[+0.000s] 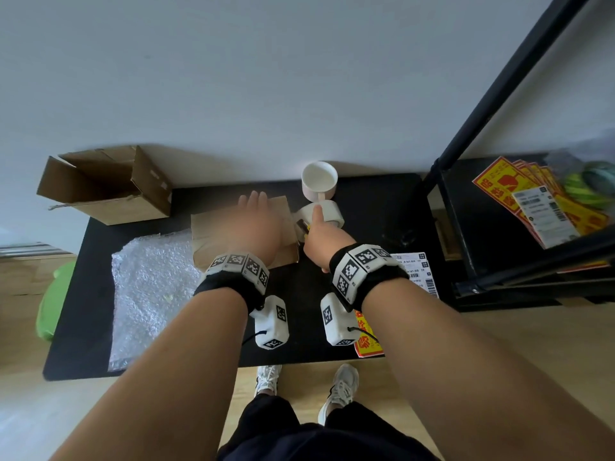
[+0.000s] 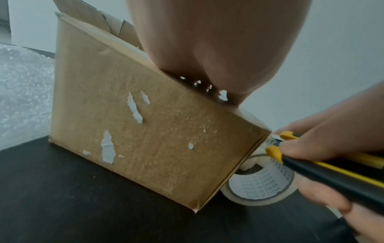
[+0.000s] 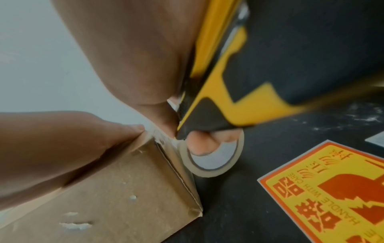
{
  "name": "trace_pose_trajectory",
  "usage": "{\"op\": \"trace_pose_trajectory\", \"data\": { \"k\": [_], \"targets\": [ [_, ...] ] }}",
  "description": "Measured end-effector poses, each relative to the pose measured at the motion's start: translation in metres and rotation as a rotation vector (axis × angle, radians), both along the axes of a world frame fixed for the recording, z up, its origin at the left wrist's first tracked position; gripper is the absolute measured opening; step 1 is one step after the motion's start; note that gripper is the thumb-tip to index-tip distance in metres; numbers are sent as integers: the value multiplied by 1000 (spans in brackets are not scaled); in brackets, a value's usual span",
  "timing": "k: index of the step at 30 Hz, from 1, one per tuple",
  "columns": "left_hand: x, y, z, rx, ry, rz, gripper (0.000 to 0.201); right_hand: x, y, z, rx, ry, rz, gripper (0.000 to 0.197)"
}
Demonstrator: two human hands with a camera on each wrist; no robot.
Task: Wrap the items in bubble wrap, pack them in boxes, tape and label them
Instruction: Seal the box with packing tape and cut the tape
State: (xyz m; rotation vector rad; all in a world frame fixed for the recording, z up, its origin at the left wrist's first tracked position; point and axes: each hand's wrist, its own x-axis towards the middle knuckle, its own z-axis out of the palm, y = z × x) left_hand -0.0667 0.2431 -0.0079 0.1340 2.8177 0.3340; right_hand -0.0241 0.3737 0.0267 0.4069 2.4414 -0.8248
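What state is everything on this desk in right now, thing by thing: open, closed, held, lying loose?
Closed box: flaps shut, pressed by the left hand.
Utility knife: gripped by the right hand at the box's corner.
Tape roll: on edge beside the box.
Mug: upright, unwrapped.
Second box: open.
Bubble wrap: spread flat.
Fragile sticker: lying loose.

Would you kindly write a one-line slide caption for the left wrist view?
Left hand steadies a closed cardboard box while the right hand holds a yellow-and-black utility knife beside a tape roll.
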Motion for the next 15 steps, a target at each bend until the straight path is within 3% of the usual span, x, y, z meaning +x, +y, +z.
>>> {"op": "trace_pose_trajectory", "data": {
  "k": [4,9,12,15],
  "targets": [
    [0,0,1,-9,3,-1,60,-6,-8,-10,178,-227,161,80],
    [-1,-1,2,16,0,5,60,-11,0,5,107,-203,102,83],
    [-1,0,1,51,22,31,59,-15,13,13,32,-142,77,68],
    [-1,2,0,95,46,71,58,-14,33,19,-74,-62,-51,30]
  ]
}}
